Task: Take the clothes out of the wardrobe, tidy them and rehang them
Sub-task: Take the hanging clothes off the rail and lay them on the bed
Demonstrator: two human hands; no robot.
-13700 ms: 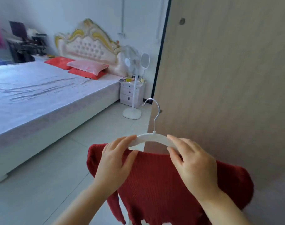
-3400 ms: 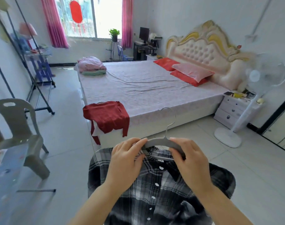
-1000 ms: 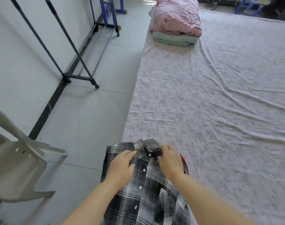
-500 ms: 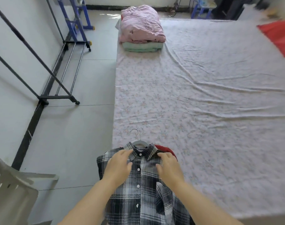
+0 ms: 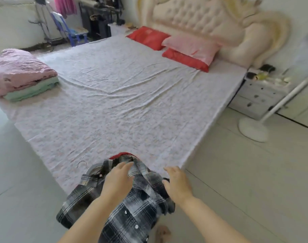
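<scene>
Plaid shirt (image 5: 135,207) on hanger (image 5: 82,161), flat across near corner of bed (image 5: 132,102), atop red sweater (image 5: 122,155), tail over edge. Left hand (image 5: 119,181) flat near collar, fingers straight. Right hand (image 5: 177,183) loosely spread just beside shirt, gripping nothing.

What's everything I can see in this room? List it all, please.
Plaid shirt: one, black-white, draped over bed's near corner.
Red garment: one, red, peeking from under shirt.
Hanger: one seen, grey, in shirt's neck.
Bed: one, pale sheet, centre.
Folded bedding: one stack, pink over green, bed's left.
Pillows: three, two red, one pink, by headboard.
Nightstand: one, white, right of bed.
Fan: one, white, floor right.
Left hand: one, flat on shirt.
Right hand: one, open, at shirt's edge.
</scene>
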